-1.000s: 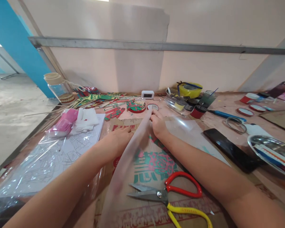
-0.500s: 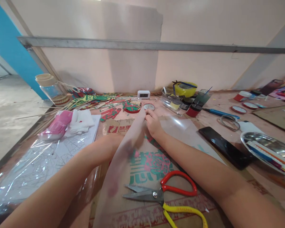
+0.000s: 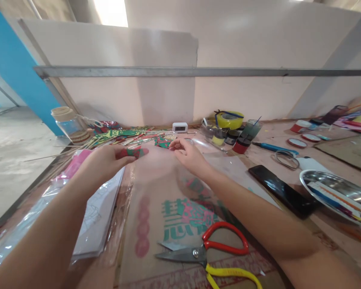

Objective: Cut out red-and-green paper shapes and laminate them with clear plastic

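Covering printed cardboard: translucent sheet, mostly flat; opened scissors on top. Left hand, right hand near far edge, fingers' grip unclear; levelling apparently unfinished.

One pair of scissors, one phone – one metal bowl, one glass bottle
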Motion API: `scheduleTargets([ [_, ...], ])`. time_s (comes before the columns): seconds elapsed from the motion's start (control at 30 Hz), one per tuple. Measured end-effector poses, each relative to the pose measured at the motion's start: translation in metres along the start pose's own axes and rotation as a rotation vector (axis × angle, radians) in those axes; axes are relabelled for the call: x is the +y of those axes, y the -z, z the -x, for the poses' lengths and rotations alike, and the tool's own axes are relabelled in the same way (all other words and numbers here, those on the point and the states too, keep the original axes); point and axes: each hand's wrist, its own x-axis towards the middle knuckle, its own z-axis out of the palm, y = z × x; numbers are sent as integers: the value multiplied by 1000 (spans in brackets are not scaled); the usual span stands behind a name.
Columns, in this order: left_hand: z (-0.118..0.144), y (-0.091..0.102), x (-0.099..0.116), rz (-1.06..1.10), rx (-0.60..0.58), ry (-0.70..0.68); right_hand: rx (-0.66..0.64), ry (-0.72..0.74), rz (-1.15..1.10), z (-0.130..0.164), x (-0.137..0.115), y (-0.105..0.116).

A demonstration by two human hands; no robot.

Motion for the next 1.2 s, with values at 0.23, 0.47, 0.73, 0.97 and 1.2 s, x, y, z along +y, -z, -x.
scheduleTargets([
  [0.23, 5, -7, 21, 397, -186, -70, -199, 167, 358, 10, -63, 51],
  [0.47, 7, -54, 28, 371, -346, -172, -365, 96, 675, 40, -63, 115],
  [0.73, 0, -99, 9, 531, -372, 5, -411, 25, 865, 84, 22, 149],
  [0.97, -4, -109, 3, 563, -226, 17, -453, -5, 1035, 86, 16, 118],
  [1.2, 3, -85, 19, 640, 180, -47, -528, 96, 900, 93, -38, 40],
])
